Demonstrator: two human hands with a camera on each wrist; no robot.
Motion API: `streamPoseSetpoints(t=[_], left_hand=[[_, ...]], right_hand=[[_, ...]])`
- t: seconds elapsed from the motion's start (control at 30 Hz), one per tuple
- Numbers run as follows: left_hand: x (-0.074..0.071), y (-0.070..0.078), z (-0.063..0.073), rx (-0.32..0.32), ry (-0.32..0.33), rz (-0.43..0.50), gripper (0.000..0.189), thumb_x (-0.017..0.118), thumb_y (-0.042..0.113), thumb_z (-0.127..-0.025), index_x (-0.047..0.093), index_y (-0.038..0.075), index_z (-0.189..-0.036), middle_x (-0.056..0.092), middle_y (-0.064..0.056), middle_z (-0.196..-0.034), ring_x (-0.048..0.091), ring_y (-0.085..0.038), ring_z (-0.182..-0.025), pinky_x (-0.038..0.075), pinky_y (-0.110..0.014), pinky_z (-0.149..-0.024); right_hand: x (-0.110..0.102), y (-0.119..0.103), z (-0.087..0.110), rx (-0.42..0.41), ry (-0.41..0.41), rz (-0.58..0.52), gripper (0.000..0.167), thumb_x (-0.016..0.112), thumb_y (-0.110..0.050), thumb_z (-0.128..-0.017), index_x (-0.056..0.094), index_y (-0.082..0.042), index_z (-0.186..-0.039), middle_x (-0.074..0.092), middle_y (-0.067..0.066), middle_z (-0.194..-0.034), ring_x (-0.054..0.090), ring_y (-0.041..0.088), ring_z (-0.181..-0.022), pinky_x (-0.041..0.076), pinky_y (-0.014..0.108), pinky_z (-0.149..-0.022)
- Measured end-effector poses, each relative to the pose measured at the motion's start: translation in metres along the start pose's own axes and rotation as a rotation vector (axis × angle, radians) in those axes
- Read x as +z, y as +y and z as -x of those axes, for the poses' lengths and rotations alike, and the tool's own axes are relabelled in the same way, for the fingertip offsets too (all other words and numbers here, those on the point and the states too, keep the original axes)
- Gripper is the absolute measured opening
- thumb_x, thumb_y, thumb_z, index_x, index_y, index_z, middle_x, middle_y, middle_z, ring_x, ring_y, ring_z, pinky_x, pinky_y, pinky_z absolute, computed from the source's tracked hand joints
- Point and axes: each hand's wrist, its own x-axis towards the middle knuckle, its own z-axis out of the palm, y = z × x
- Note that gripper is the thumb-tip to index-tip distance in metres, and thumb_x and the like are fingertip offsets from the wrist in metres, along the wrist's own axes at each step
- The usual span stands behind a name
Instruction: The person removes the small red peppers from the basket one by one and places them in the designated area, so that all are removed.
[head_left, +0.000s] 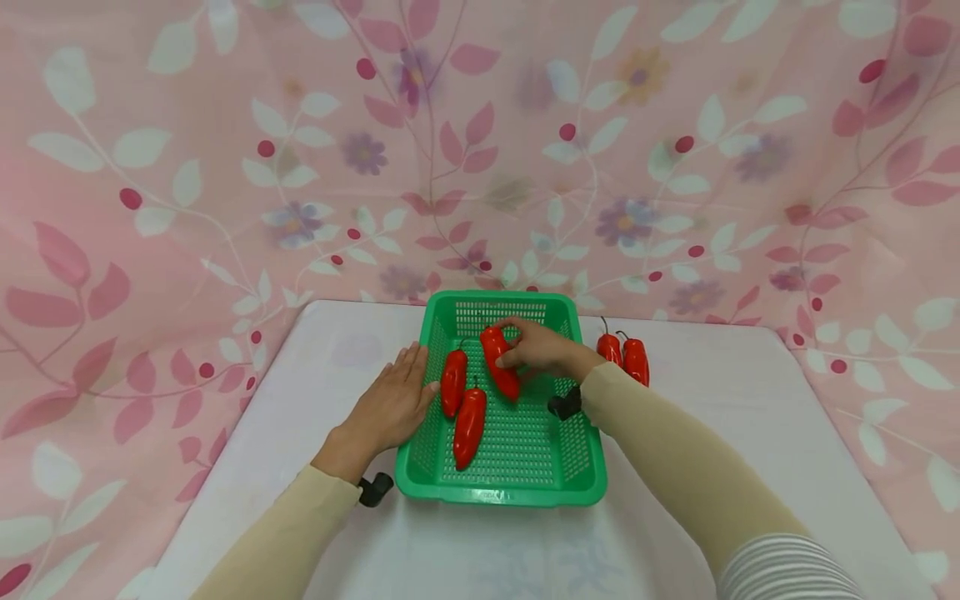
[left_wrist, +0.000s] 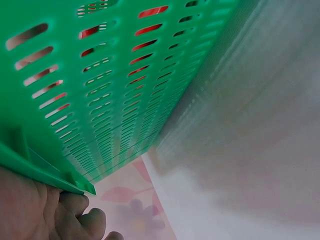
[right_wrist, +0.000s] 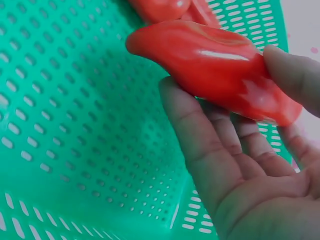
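Inside the green plastic basket, my right hand grips a glossy red pepper between thumb and fingers. The right wrist view shows this pepper held above the perforated basket floor, its tip pointing left. Two more red peppers lie in the basket's left half, one near the left wall and another just below it. My left hand rests on the left rim with its fingers straight. From the left wrist view, its fingers show under the rim.
To the right of the basket, two red peppers with stems, one beside the other, lie on the white-covered table, partly behind my right forearm. A pink floral cloth hangs behind the table.
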Motion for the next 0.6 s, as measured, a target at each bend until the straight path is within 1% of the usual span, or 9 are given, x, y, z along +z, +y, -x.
streamPoseSetpoints(t=[0.1, 0.27, 0.47, 0.6], left_hand=[[0.000, -0.001, 0.000, 0.003, 0.006, 0.006, 0.072, 0.046, 0.037, -0.113, 0.021, -0.008, -0.164, 0.022, -0.026, -0.172, 0.023, -0.046, -0.160, 0.025, -0.061, -0.128], [0.000, 0.000, 0.001, 0.003, 0.008, 0.010, 0.072, 0.046, 0.036, -0.113, 0.022, -0.008, -0.164, 0.023, -0.027, -0.172, 0.022, -0.046, -0.160, 0.026, -0.061, -0.128], [-0.001, 0.001, 0.000, 0.003, 0.004, -0.005, 0.072, 0.046, 0.037, -0.112, 0.022, -0.008, -0.164, 0.024, -0.027, -0.172, 0.022, -0.046, -0.160, 0.025, -0.061, -0.128], [-0.003, 0.001, 0.000, 0.001, -0.002, -0.012, 0.072, 0.046, 0.036, -0.112, 0.023, -0.007, -0.164, 0.023, -0.026, -0.172, 0.021, -0.046, -0.160, 0.024, -0.061, -0.128]], right_hand=[[-0.001, -0.005, 0.005, -0.037, 0.020, -0.039, 0.066, 0.073, -0.006, -0.098, 0.040, -0.019, -0.154, 0.058, 0.023, -0.136, 0.071, 0.037, -0.109, 0.063, 0.056, -0.088], [-0.005, -0.010, 0.016, -0.096, 0.056, -0.072, 0.066, 0.072, -0.006, -0.098, 0.041, -0.020, -0.155, 0.061, 0.024, -0.138, 0.070, 0.038, -0.110, 0.062, 0.060, -0.089], [-0.016, -0.009, 0.027, -0.134, 0.076, -0.087, 0.068, 0.071, -0.008, -0.100, 0.039, -0.022, -0.159, 0.061, 0.023, -0.141, 0.072, 0.038, -0.111, 0.064, 0.058, -0.086], [-0.024, -0.008, 0.035, -0.148, 0.090, -0.110, 0.072, 0.071, -0.009, -0.100, 0.036, -0.022, -0.161, 0.057, 0.024, -0.144, 0.072, 0.039, -0.111, 0.064, 0.056, -0.086]])
